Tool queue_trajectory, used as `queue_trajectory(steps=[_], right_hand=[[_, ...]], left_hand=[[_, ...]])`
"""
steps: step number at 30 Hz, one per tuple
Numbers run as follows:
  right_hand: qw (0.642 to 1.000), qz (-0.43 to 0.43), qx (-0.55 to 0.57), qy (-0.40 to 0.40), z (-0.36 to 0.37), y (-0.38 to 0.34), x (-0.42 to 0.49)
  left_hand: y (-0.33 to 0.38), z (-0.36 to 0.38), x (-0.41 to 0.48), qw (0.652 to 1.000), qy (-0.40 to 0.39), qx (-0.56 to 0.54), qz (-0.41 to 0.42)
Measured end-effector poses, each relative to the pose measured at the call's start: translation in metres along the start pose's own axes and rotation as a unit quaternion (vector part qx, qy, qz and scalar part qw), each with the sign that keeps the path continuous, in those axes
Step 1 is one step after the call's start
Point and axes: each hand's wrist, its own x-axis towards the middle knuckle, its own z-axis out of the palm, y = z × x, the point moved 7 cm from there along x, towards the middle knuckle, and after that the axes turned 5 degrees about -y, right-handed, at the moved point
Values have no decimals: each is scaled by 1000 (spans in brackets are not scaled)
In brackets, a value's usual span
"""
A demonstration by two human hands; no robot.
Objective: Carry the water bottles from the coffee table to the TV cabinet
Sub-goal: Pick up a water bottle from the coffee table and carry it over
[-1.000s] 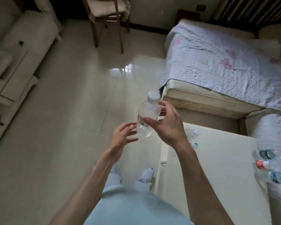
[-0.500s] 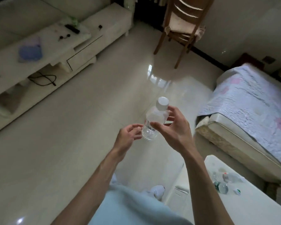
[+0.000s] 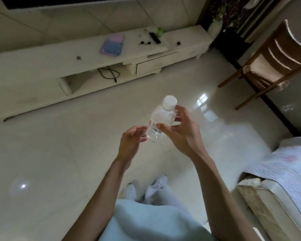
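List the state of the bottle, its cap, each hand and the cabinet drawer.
water bottle: tilted, held in the air.
cap: on the bottle.
right hand: grips the bottle with its fingertips.
left hand: open, fingers beside the bottle's base; contact unclear.
drawer: closed, in the TV cabinet.

The TV cabinet (image 3: 42,56) runs across the upper frame, from the left edge to upper right. On its top lie a pad (image 3: 112,46), left of centre, and a remote (image 3: 154,37) to the pad's right. A cable (image 3: 109,74) sits in the open shelf below the pad. A chair (image 3: 274,61) stands at upper right, beyond the cabinet's end. A bed (image 3: 285,171) occupies the lower right. At frame centre the water bottle (image 3: 159,122) is between the left-hand grip (image 3: 130,143) and the right-hand grip (image 3: 182,134), over the floor (image 3: 59,153).
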Motion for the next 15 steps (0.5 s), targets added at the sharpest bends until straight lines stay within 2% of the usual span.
queue_trajectory(steps=[10,15], right_hand=[[992,-47,6,-121,78,-58,92],[982,-82,-2,-169,102,-96,156]], left_hand=[[20,-93,33,987,159,-35,10],[53,-124,72,977,204,-56,24]])
